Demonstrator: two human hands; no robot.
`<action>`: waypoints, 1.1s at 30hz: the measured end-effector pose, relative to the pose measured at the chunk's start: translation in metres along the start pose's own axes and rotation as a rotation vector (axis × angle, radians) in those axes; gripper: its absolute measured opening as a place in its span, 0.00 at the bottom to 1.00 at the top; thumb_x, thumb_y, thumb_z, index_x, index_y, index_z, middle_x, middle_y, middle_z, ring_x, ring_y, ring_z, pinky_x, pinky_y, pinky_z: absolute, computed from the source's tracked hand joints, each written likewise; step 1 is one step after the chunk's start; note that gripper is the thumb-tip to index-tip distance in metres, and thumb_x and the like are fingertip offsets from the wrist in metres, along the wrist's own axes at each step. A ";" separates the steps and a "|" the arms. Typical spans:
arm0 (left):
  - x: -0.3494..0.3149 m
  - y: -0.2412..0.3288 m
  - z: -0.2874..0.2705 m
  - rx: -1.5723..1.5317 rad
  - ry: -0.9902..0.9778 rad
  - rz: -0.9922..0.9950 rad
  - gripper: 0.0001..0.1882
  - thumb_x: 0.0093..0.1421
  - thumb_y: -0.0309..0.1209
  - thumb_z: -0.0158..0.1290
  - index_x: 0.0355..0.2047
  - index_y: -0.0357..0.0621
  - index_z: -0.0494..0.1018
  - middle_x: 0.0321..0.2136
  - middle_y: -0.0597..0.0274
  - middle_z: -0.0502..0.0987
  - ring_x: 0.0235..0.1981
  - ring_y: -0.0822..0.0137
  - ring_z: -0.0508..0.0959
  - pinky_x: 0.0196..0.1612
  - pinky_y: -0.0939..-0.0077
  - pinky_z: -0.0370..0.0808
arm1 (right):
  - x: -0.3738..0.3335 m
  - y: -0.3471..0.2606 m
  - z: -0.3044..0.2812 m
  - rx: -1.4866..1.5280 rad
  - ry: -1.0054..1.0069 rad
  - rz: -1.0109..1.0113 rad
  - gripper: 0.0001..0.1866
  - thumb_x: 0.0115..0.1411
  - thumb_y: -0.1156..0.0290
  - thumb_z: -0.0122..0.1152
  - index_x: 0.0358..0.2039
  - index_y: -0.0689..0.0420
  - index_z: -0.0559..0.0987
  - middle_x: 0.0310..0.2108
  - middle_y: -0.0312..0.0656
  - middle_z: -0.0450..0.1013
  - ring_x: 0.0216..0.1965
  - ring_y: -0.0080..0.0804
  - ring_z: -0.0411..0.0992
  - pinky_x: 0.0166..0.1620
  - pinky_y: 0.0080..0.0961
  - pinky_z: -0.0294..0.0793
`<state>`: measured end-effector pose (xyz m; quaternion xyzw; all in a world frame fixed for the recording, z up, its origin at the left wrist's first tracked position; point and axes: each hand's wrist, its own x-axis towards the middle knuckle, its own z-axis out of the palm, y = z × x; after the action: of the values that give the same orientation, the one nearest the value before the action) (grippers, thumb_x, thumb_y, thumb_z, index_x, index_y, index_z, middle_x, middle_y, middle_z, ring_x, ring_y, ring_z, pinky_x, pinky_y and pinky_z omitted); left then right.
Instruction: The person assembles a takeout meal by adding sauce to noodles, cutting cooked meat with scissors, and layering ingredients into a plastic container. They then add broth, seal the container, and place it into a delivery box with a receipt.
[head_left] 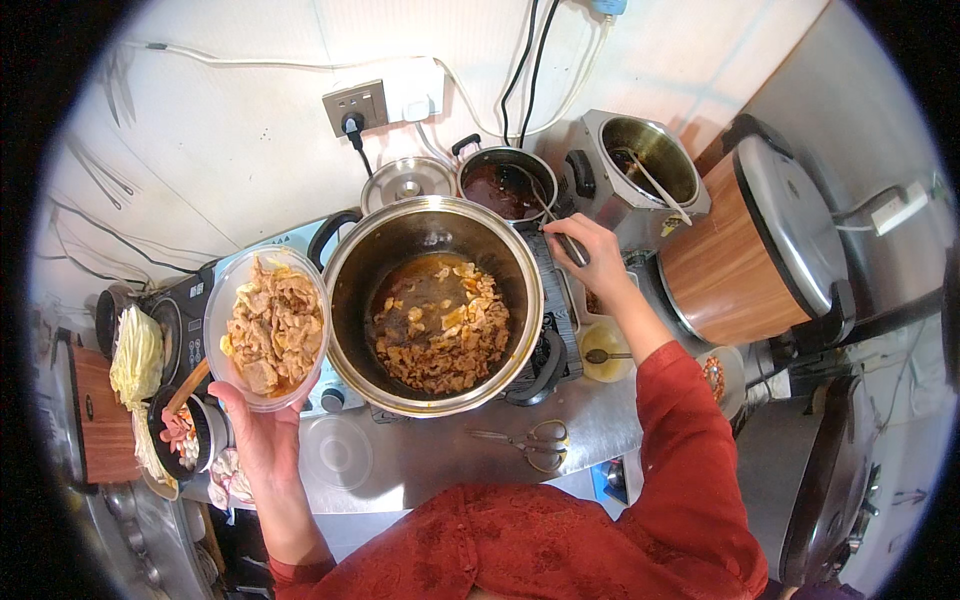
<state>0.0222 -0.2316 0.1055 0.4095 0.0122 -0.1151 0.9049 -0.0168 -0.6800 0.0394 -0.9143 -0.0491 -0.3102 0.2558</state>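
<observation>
My left hand (262,432) holds a clear plastic bowl (214,318) from below and the near side. Cooked meat slices (275,325) fill it. My right hand (590,255) is wrapped round the dark handle of a metal ladle (572,245). The ladle's far end dips into a small pot (463,178) of dark red sauce (500,192), so its head is hidden. Between my hands stands a large steel pot (345,335), with minced-looking meat (445,350) and brown liquid inside.
Scissors (540,446) and a clear round lid (336,452) lie on the steel counter (420,450). A metal lid (408,184) leans behind the large pot. To the right are a square steel cooker (620,205) and a wood-patterned rice cooker (722,245). Cabbage (137,355) sits at left.
</observation>
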 end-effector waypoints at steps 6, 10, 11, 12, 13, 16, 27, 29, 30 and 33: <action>0.003 -0.003 0.001 0.016 -0.016 -0.005 0.41 0.61 0.58 0.46 0.67 0.48 0.52 0.64 0.56 0.60 0.62 0.53 0.65 0.55 0.46 0.74 | 0.004 0.008 0.000 -0.045 0.046 0.007 0.11 0.52 0.80 0.63 0.38 0.58 0.79 0.31 0.44 0.75 0.33 0.41 0.76 0.36 0.29 0.74; 0.003 -0.002 0.000 0.011 0.006 -0.016 0.41 0.61 0.58 0.46 0.67 0.49 0.52 0.64 0.56 0.60 0.62 0.53 0.65 0.54 0.47 0.75 | 0.007 0.021 0.023 0.269 0.234 0.266 0.09 0.56 0.77 0.62 0.38 0.57 0.79 0.30 0.42 0.77 0.31 0.36 0.78 0.32 0.25 0.77; 0.003 -0.002 0.000 0.016 -0.007 -0.010 0.40 0.61 0.58 0.46 0.67 0.49 0.52 0.64 0.56 0.60 0.62 0.53 0.65 0.54 0.47 0.75 | 0.006 0.023 0.029 0.480 0.277 0.480 0.08 0.57 0.77 0.62 0.38 0.58 0.79 0.30 0.42 0.77 0.30 0.34 0.79 0.32 0.24 0.78; 0.003 -0.001 0.000 0.014 0.001 -0.006 0.40 0.61 0.58 0.46 0.67 0.49 0.52 0.64 0.56 0.60 0.62 0.53 0.65 0.54 0.48 0.75 | 0.005 0.025 0.033 0.683 0.306 0.737 0.07 0.58 0.76 0.61 0.38 0.58 0.79 0.29 0.41 0.77 0.29 0.32 0.79 0.31 0.23 0.78; 0.002 -0.001 0.000 0.005 0.041 -0.005 0.40 0.61 0.58 0.46 0.67 0.49 0.52 0.64 0.56 0.60 0.61 0.53 0.66 0.53 0.48 0.76 | 0.004 0.027 0.036 0.784 0.370 0.751 0.08 0.60 0.75 0.60 0.40 0.60 0.78 0.28 0.41 0.76 0.27 0.31 0.79 0.29 0.23 0.80; 0.000 0.001 0.001 0.019 0.010 0.033 0.40 0.61 0.58 0.46 0.67 0.49 0.53 0.64 0.56 0.60 0.61 0.53 0.66 0.53 0.48 0.76 | 0.001 0.030 0.041 0.961 0.537 0.895 0.10 0.60 0.75 0.59 0.43 0.62 0.76 0.28 0.45 0.76 0.28 0.33 0.79 0.30 0.25 0.81; -0.010 0.014 -0.019 0.031 -0.006 0.038 0.42 0.60 0.59 0.47 0.67 0.49 0.53 0.64 0.56 0.60 0.62 0.53 0.65 0.55 0.47 0.74 | 0.000 0.025 0.035 1.068 0.701 0.977 0.14 0.61 0.69 0.61 0.45 0.61 0.74 0.33 0.45 0.75 0.31 0.38 0.79 0.33 0.32 0.82; -0.014 0.017 -0.025 0.032 -0.014 0.034 0.42 0.60 0.59 0.47 0.67 0.49 0.53 0.64 0.56 0.60 0.62 0.53 0.65 0.55 0.47 0.73 | 0.000 0.021 0.030 1.083 0.696 0.963 0.15 0.59 0.67 0.64 0.44 0.59 0.74 0.34 0.44 0.75 0.32 0.39 0.79 0.35 0.32 0.82; -0.014 0.015 -0.024 0.043 -0.009 0.031 0.42 0.60 0.59 0.48 0.67 0.49 0.53 0.64 0.56 0.60 0.62 0.52 0.65 0.55 0.47 0.73 | 0.001 0.022 0.026 1.090 0.685 0.961 0.15 0.59 0.67 0.64 0.43 0.59 0.74 0.33 0.44 0.75 0.32 0.39 0.79 0.35 0.32 0.82; -0.020 0.020 -0.030 0.035 -0.030 0.018 0.43 0.59 0.59 0.48 0.67 0.49 0.52 0.64 0.56 0.59 0.62 0.52 0.64 0.56 0.47 0.73 | 0.002 0.012 0.015 1.093 0.676 0.905 0.14 0.60 0.68 0.62 0.43 0.60 0.74 0.33 0.44 0.75 0.29 0.37 0.78 0.32 0.31 0.83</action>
<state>0.0090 -0.1925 0.1033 0.4237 -0.0070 -0.1134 0.8986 -0.0040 -0.6830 0.0257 -0.4458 0.2630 -0.3691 0.7719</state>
